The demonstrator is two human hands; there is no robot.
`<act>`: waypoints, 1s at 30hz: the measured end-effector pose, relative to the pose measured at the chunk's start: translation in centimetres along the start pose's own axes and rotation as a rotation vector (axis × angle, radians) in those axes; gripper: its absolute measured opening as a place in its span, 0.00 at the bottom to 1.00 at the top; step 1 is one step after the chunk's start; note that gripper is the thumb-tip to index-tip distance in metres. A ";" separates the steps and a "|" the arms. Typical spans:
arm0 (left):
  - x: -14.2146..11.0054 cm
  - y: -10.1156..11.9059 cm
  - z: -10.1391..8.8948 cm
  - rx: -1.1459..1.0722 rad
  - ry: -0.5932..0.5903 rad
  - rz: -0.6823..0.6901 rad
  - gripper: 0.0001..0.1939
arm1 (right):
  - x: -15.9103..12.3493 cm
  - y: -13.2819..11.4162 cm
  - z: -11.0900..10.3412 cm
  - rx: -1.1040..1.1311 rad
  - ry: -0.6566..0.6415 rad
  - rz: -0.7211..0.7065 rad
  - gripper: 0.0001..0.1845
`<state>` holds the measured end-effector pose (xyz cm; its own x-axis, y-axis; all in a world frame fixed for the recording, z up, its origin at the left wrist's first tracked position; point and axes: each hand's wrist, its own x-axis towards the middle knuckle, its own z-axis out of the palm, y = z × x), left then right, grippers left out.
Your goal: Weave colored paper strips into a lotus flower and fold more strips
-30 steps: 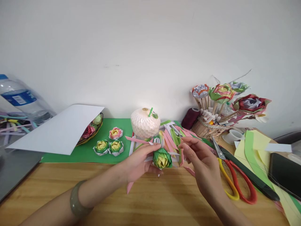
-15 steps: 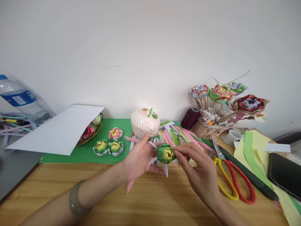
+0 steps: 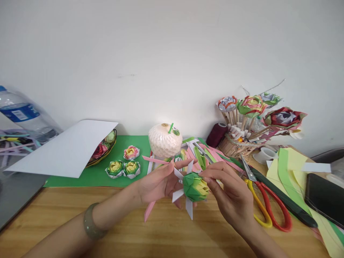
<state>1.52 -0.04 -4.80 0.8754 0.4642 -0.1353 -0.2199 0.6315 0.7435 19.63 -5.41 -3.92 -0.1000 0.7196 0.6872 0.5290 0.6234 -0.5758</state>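
A green-and-yellow paper flower sits between your two hands, raised over the wooden counter; clock positions here are read from that flower. It is tilted, its yellow centre facing 3 o'clock, and white paper tabs fan out from its back, mostly from 7 round to 12. At 3 o'clock, your right hand pinches the petals with thumb and forefinger, a narrow grip. At 9, your left hand spreads behind the flower, thumb up; whether its hidden fingertips grip anything, you cannot tell from here. A greenish bangle circles your left wrist.

Between 9 and 10 o'clock, three small paper flowers cluster on a green sheet, and farther out lies a large white sheet. At 11 stands a rounded white ornament. Loose paper strips heap at 12. At 1 are a maroon thread spool and a bunch of stemmed paper flowers. Red-and-yellow-handled scissors lie between 3 and 4, a dark phone beyond.
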 end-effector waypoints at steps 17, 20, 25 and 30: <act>0.1 -0.4 0.7 0.568 0.367 0.398 0.45 | -0.2 -0.3 0.3 0.108 -0.007 0.240 0.04; 0.0 -0.9 0.5 0.755 0.401 0.483 0.33 | -0.2 -0.4 0.3 0.118 -0.007 0.264 0.04; 0.4 -1.4 -0.4 1.081 0.360 0.795 0.23 | -0.2 -0.6 0.2 0.124 -0.016 0.309 0.04; 0.8 -1.4 -0.9 1.393 0.380 1.053 0.21 | -0.2 -0.4 0.4 0.132 -0.032 0.334 0.03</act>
<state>2.10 0.02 -6.57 0.4382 0.5161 0.7360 0.1011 -0.8419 0.5301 19.07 -5.68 -3.95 0.0324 0.8980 0.4387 0.4237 0.3852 -0.8198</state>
